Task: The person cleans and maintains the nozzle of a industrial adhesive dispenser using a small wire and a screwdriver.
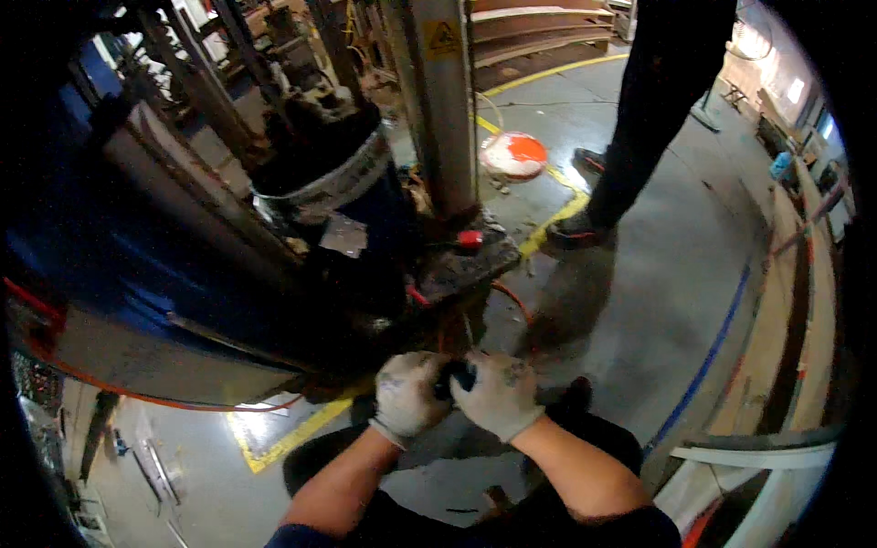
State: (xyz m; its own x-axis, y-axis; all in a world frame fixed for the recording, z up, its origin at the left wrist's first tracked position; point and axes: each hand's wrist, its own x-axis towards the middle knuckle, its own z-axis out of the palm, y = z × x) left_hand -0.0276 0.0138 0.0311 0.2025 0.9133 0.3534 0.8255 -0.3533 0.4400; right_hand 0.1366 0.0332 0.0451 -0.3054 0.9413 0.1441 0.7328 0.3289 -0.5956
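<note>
Both my hands wear pale work gloves and meet low in the middle of the head view. My left hand [411, 397] is closed, its fingers curled in toward the other glove. Against it my right hand [501, 395] is closed too, thumb side inward. Pinched between them is a small black piece [456, 378], mostly covered by the gloves, so its kind does not show. Just beyond my fingers stands the grimy base [461, 271] of a machine, with a red-ended object [470, 239] lying on it.
A dark blue bucket [388, 205] with a dirty rim stands by the metal post [438, 119]. A white and orange pail top [514, 156] is on the floor. Another person's dark-trousered leg [653, 119] is close by. An orange hose [174, 402] runs along the left; boards [772, 301] lie right.
</note>
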